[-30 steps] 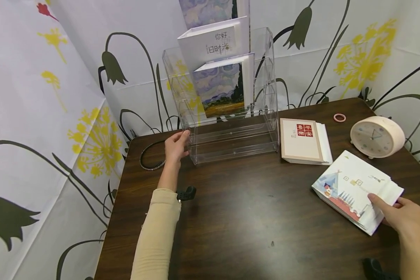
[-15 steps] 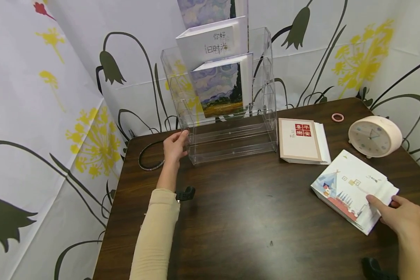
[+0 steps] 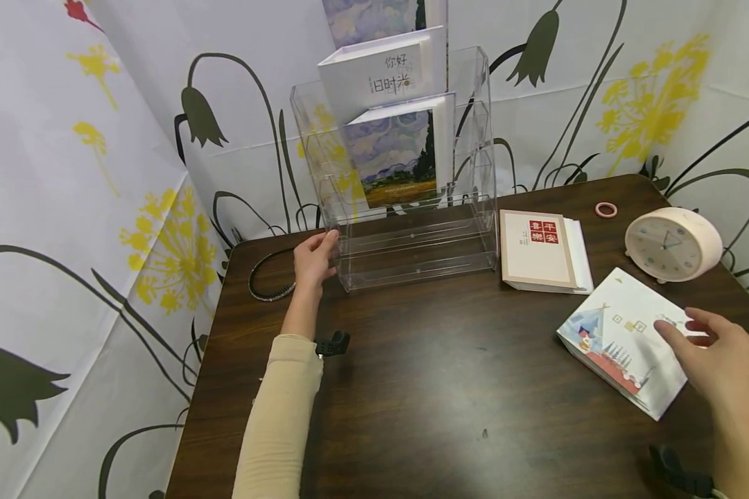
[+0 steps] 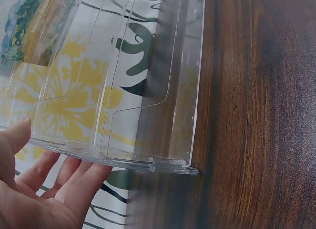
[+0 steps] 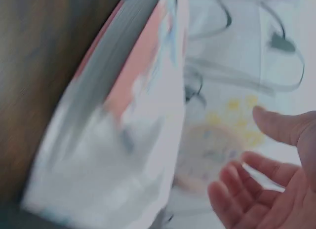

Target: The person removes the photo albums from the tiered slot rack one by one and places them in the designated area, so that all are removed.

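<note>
left hand (image 3: 315,258) is pinching the left side panel of the clear rack (image 3: 418,271), thumb lying on one face and fingers on the other; right hand (image 3: 720,353) is holding nothing, thumb spread away from loosely bent fingers; in the head view it is covering the right end of the white book (image 3: 630,339), while the right wrist view is showing a gap between hand and book; that view is blurring, so fine print is not reading.

white book is lying flat and slanted on the counter (image 3: 443,388), right of the rack, blue tent and red strip showing on its cover; its upper left edge is sitting right by the corner of the beige book (image 3: 537,249), cannot tell if touching; beige book is lying just beside the rack, red square facing up.

rack is standing upright toward the back of the counter; it is holding a painting book (image 3: 396,159) lowest, a lettered white book (image 3: 381,76) behind and above, another painting book (image 3: 374,15) highest, partly cut off by the frame; pink clock (image 3: 664,244) is standing at right, pink ring (image 3: 605,209) lying near it; dark loop (image 3: 257,281) is lying by the left hand; flowered cloth (image 3: 150,125) is hanging behind.
</note>
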Demonstrator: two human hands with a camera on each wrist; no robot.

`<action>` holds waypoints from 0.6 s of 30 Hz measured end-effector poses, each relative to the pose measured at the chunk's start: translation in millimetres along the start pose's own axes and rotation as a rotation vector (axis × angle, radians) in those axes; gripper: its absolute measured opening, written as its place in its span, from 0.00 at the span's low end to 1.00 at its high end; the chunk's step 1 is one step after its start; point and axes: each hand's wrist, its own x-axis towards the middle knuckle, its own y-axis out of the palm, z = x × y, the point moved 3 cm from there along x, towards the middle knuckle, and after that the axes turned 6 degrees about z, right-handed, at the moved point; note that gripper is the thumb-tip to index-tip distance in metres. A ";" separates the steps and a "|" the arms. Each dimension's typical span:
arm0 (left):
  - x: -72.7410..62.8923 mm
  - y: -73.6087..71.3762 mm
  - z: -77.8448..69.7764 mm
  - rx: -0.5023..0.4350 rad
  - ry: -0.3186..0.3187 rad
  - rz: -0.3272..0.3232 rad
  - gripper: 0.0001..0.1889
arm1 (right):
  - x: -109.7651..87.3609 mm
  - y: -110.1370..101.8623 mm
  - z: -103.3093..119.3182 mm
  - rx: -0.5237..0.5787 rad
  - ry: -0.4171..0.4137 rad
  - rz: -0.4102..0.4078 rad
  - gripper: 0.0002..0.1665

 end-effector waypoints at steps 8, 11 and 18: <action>0.4 -0.7 -1.1 0.006 -0.008 -0.002 0.22 | 14.9 5.1 81.0 0.081 -0.480 0.082 0.32; 1.1 -0.9 -1.2 0.013 -0.006 -0.003 0.23 | 22.0 9.1 115.8 0.134 -0.567 0.121 0.32; 0.3 -1.2 -0.9 0.013 0.000 -0.009 0.22 | 50.2 28.7 201.4 0.259 -0.742 0.178 0.33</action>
